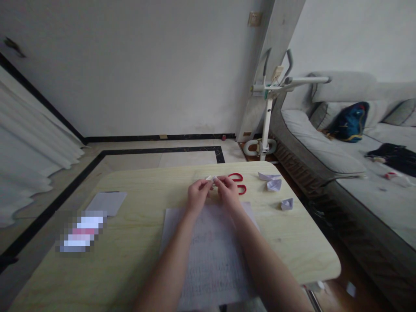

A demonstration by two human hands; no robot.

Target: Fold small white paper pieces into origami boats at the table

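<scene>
My left hand [199, 193] and my right hand [226, 189] meet over the far middle of the table, fingers pinched together. Between their fingertips is a small white piece of paper [209, 178], mostly hidden by the fingers. A pair of scissors with red handles [242, 189] lies just right of my right hand; its blades are hidden behind the hand. Beneath my forearms a large sheet of paper with writing [211, 255] lies flat on the table. To the right rest folded paper pieces [274, 185] and another small folded paper [287, 204].
The pale wooden table [139, 242] has rounded corners. On its left lie a grey-white flat pad [108, 203] and a pixelated bright object [81, 234]. Beyond the table stand exercise equipment [267, 117] and a grey sofa [328, 151] with a blue bag [350, 122].
</scene>
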